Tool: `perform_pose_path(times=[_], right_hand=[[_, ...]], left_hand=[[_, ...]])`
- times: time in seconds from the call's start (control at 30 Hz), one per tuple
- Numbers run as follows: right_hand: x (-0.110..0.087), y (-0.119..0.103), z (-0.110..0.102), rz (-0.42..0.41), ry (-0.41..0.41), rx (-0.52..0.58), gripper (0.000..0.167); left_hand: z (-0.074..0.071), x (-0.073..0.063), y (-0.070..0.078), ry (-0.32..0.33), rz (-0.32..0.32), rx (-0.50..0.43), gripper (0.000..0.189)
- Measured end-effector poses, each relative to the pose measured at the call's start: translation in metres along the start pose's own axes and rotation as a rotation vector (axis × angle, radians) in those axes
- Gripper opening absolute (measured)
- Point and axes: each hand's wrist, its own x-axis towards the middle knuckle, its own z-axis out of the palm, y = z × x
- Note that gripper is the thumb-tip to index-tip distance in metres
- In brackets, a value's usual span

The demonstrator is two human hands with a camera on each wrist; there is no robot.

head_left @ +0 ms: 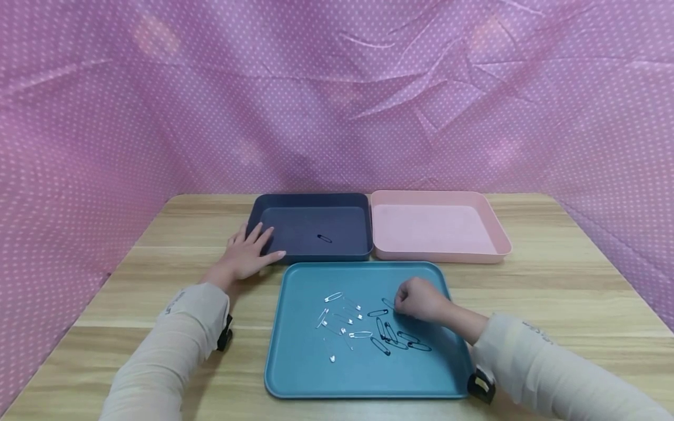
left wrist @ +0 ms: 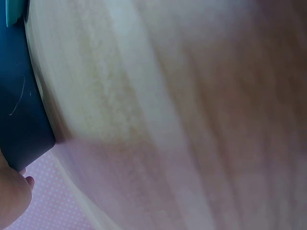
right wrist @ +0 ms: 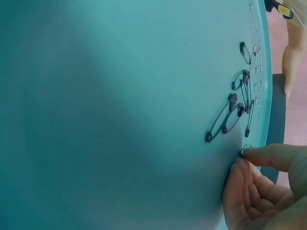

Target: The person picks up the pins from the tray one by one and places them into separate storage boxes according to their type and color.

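My left hand [head_left: 247,254] rests with spread fingers on the left rim of the navy tray [head_left: 363,225], where one black safety pin [head_left: 325,238] lies. Over the right part of the teal tray [head_left: 368,389], my right hand [head_left: 421,299] pinches the end of a black safety pin [right wrist: 242,153], with its other fingers curled. Just left of that hand lies a loose group of black safety pins [head_left: 380,346]. Several silver safety pins [head_left: 360,335] are scattered farther left on the same tray. The left wrist view catches only part of the left hand [left wrist: 13,196] at the navy tray's corner.
A pink tray [head_left: 495,257] stands at the back right, beside the navy one. All three trays sit on a wood-grain table [head_left: 553,292]. Pink dotted cloth [head_left: 337,117] hangs behind and at both sides.
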Motion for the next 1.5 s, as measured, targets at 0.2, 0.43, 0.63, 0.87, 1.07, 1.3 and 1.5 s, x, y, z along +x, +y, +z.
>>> perform_pose_path(times=[0.2,0.43,0.63,0.87,1.07,1.3,1.5], right_hand=[[0.001,0.001,-0.002,0.038,-0.025,0.042,0.017],[0.0,0.003,-0.004,0.022,-0.047,0.104,0.014],[0.0,0.005,-0.007,-0.01,-0.066,0.154,0.011],[0.005,0.003,-0.013,-0.054,-0.066,0.186,0.007],[0.013,-0.002,-0.017,-0.105,-0.039,0.183,0.009],[0.021,-0.009,-0.016,-0.118,-0.026,0.237,0.01],[0.026,-0.015,-0.016,-0.097,-0.014,0.291,0.009]], left_hand=[[0.0,0.001,-0.001,-0.005,-0.004,0.019,0.086],[0.002,0.003,-0.002,-0.011,-0.005,0.025,0.087],[0.003,0.003,-0.002,-0.009,-0.008,0.024,0.087],[0.004,0.005,-0.003,-0.01,-0.011,0.017,0.087],[0.004,0.004,-0.003,-0.007,-0.011,0.015,0.086],[0.003,0.003,-0.003,-0.001,-0.007,0.004,0.086],[0.003,0.002,-0.002,-0.003,-0.004,0.005,0.086]])
